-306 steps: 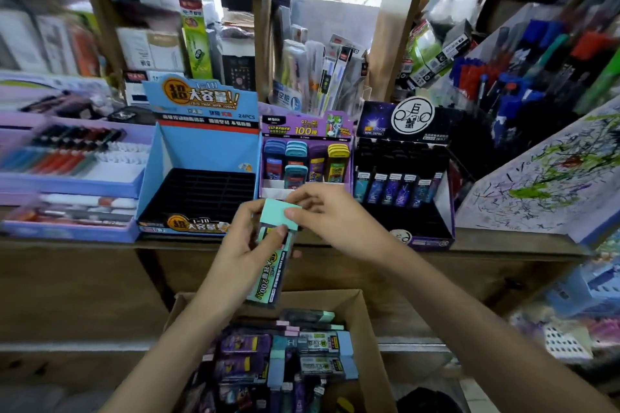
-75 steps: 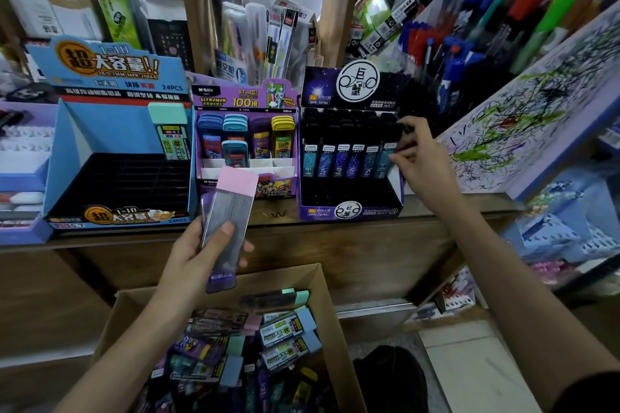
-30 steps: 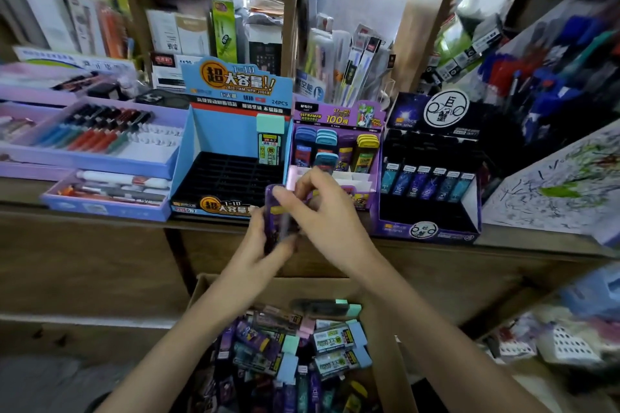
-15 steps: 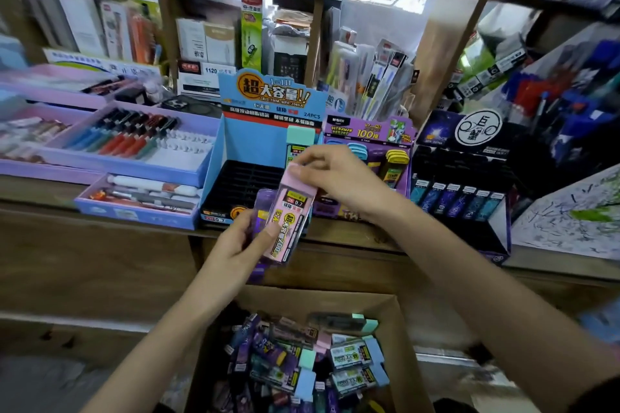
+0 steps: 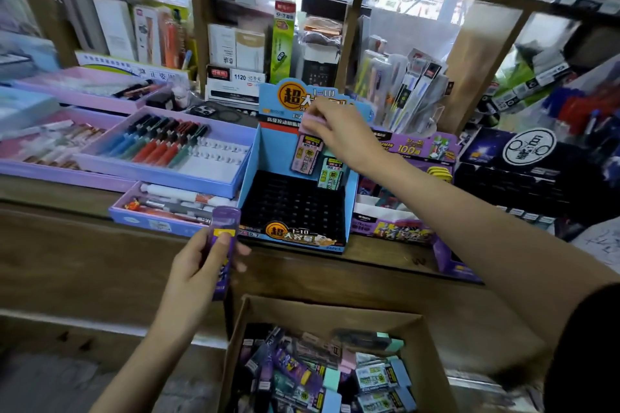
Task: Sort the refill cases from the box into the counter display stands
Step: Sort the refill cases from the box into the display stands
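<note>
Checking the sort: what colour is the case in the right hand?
Pink case, held by the right hand at the blue stand; head view.

The person's left hand point(image 5: 201, 265) and right hand point(image 5: 339, 134) are uncovered, both forearms are bare along all of their visible length, and the right upper arm wears a plain dark, near-black short sleeve point(image 5: 583, 345) whose rounded hem shows in the lower right corner.
</note>
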Demonstrator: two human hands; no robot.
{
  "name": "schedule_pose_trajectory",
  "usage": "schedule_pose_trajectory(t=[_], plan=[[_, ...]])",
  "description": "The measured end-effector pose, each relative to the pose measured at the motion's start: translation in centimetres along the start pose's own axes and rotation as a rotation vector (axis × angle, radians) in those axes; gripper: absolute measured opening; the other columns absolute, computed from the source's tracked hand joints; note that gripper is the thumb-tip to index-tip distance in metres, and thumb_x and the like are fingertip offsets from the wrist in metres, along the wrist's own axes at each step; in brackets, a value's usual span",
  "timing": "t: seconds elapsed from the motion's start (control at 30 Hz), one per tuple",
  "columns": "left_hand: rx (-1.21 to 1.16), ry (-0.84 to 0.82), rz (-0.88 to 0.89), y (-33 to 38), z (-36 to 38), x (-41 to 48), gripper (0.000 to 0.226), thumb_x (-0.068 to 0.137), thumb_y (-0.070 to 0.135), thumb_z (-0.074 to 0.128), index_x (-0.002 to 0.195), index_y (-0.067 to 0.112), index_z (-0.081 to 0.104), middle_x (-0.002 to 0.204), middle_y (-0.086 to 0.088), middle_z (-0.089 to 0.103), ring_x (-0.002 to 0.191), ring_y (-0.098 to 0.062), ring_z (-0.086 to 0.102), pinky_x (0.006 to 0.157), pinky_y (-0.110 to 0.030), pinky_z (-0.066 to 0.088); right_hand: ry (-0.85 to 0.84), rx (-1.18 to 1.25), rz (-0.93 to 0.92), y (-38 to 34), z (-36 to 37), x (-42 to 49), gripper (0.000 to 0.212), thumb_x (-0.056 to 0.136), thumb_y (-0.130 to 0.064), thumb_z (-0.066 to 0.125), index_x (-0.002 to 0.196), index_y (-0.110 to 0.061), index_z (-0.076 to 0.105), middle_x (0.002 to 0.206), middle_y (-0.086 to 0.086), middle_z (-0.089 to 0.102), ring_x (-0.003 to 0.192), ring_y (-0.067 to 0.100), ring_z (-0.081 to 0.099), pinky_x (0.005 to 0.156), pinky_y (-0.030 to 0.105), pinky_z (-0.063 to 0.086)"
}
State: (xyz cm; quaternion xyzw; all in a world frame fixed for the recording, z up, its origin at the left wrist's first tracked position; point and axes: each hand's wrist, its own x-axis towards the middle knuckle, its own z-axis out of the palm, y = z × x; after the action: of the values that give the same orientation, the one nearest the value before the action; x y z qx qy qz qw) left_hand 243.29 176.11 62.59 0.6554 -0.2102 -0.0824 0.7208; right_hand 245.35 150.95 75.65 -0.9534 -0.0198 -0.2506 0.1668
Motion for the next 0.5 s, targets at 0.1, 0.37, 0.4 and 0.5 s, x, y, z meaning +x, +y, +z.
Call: schedule_pose_trajectory(t=[0.1, 0.37, 0.4, 0.5], plan=[[0.0, -0.002, 0.002, -0.03, -0.23, 0.08, 0.021, 0.095, 0.018, 0.045, 0.09, 0.002, 0.058, 0.077, -0.004, 0.07, 0.06, -0.013, 0.06, 0.054, -0.017, 0.047, -0.083, -0.032, -0.036, 0.33, 0.59, -0.38, 0.021, 0.096, -0.025, 0.051, 0.096, -0.005, 0.057, 0.095, 0.003, 0.069, 0.085, 0.019, 0.062, 0.072, 0.031, 0.046], [-0.039, -0.017, -0.007, 0.38, 0.46, 0.05, 0.021, 0.096, 0.016, 0.043, 0.089, 0.002, 0.057, 0.073, -0.002, 0.069, 0.056, -0.009, 0.059, 0.048, -0.018, 0.047, -0.122, -0.01, -0.01, 0.19, 0.47, -0.02, 0.014, 0.094, -0.024, 0.054, 0.097, -0.011, 0.059, 0.095, 0.001, 0.071, 0.087, 0.019, 0.064, 0.079, 0.039, 0.051], [-0.043, -0.019, -0.011, 0.41, 0.57, 0.07, 0.019, 0.096, 0.015, 0.043, 0.089, 0.004, 0.057, 0.074, -0.001, 0.069, 0.057, -0.009, 0.059, 0.048, -0.02, 0.048, -0.114, -0.015, -0.014, 0.14, 0.61, -0.07, 0.015, 0.095, -0.025, 0.054, 0.098, -0.011, 0.06, 0.094, 0.0, 0.071, 0.087, 0.019, 0.063, 0.079, 0.04, 0.051], [-0.032, -0.033, -0.012, 0.37, 0.69, 0.07, 0.018, 0.096, 0.015, 0.043, 0.089, 0.006, 0.056, 0.076, -0.001, 0.07, 0.058, -0.01, 0.06, 0.049, -0.022, 0.049, -0.09, -0.01, -0.025, -0.09, 1.15, -0.01, 0.017, 0.095, -0.026, 0.053, 0.097, -0.01, 0.061, 0.093, -0.001, 0.07, 0.085, 0.019, 0.062, 0.078, 0.039, 0.049]])
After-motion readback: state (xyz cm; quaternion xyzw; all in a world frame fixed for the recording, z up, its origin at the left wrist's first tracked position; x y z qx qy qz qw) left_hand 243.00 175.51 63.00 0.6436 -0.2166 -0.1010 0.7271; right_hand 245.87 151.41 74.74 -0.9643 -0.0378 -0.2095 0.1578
